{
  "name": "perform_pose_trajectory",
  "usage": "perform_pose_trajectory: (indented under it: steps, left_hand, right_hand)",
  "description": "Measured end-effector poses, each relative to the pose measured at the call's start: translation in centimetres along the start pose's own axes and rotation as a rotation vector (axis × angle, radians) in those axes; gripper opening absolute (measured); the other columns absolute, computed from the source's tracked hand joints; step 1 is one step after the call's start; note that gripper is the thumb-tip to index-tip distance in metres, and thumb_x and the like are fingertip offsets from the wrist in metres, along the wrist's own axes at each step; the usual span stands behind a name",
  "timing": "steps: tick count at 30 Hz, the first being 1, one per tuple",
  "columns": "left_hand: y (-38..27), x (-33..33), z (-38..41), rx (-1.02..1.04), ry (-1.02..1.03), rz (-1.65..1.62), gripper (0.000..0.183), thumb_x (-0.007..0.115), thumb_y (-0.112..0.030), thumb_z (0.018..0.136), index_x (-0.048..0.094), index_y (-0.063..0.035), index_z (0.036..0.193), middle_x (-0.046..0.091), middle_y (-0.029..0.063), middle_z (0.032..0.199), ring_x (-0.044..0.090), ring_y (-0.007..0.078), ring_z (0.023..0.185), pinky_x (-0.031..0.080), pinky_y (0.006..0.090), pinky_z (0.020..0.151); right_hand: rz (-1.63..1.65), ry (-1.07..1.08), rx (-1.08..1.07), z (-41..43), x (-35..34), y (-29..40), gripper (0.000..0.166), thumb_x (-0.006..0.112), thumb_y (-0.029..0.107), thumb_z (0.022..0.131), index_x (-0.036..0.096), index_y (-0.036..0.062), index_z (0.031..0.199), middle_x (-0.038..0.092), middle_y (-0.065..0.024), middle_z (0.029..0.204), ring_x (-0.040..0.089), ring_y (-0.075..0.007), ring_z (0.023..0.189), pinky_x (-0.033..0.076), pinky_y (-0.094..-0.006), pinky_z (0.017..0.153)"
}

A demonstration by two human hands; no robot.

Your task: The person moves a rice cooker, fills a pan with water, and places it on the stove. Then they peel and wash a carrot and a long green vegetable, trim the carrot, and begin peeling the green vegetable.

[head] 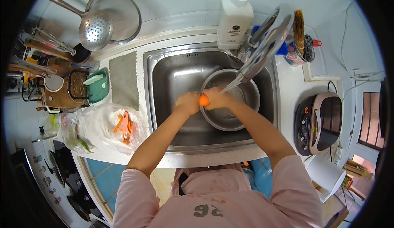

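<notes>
Over the stainless steel sink (175,80), my left hand (188,102) is closed around a peeled carrot (204,100), whose orange end shows between my hands. My right hand (217,98) is at that end, touching the carrot, under water running from the chrome faucet (246,74). Beneath my right hand is a round metal basin (258,100) inside the sink. How the right fingers lie is partly blurred. A peeler with an orange handle (126,125) lies with orange peelings (118,126) on a clear plastic bag (104,117) left of the sink.
A white pump bottle (235,22) stands behind the sink, near a cup (297,55) with a brush and steel scourer. On the right is a black and bronze countertop appliance (320,125). A green tray (98,86) and a grey mat (124,80) lie left; a skimmer (96,30) hangs above.
</notes>
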State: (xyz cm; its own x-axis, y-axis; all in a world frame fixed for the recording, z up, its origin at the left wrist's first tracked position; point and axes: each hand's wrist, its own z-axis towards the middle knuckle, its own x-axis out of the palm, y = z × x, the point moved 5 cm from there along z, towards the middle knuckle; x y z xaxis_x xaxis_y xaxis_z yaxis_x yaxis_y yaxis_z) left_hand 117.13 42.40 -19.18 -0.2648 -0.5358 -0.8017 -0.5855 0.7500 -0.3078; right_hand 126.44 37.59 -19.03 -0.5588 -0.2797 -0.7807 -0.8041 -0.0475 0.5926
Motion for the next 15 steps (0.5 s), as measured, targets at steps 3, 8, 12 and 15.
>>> perform_pose_trajectory:
  steps: [3,8,12,15]
  left_hand:
    - [-1.5,-1.4,-0.5,0.242,-0.332,0.323,0.031,0.058,-0.010,0.066,0.051,-0.0050,0.096,0.061,0.0115,0.070,0.061,0.0237,0.061,0.048,0.0320,0.054]
    - [-0.5,-1.4,0.2,0.024,-0.033,0.013,0.032,0.059,-0.007,0.066,0.051,-0.0074,0.096,0.062,0.0133,0.077,0.062,0.0255,0.069,0.049,0.0332,0.059]
    - [0.3,-1.0,-0.4,0.004,0.080,-0.213,0.030,0.060,-0.010,0.066,0.051,-0.0079,0.094,0.061,0.0124,0.076,0.061,0.0255,0.065,0.048,0.0346,0.057]
    - [0.1,-1.2,-0.9,0.082,-0.141,0.066,0.026,0.060,-0.012,0.066,0.051,-0.0079,0.091,0.061,0.0116,0.074,0.061,0.0253,0.065,0.048,0.0355,0.056]
  right_hand:
    - [0.957,0.723,0.329,-1.7,1.1,-1.8,0.026,0.066,0.011,0.061,0.054,0.0019,0.081,0.059,-0.0119,0.072,0.058,-0.0217,0.061,0.046,-0.0304,0.053]
    - [0.079,0.151,0.147,-0.3,-1.4,-1.4,0.033,0.069,0.017,0.062,0.053,0.0027,0.088,0.057,-0.0111,0.074,0.057,-0.0242,0.063,0.047,-0.0350,0.058]
    - [-0.293,-0.338,-0.083,-1.5,0.0,-1.1,0.037,0.069,0.015,0.063,0.050,0.0030,0.093,0.053,-0.0088,0.065,0.055,-0.0225,0.057,0.046,-0.0334,0.056]
    - [0.252,0.163,0.175,-1.1,0.2,-1.9,0.038,0.070,0.017,0.062,0.049,0.0034,0.090,0.050,-0.0061,0.057,0.051,-0.0179,0.049,0.043,-0.0304,0.048]
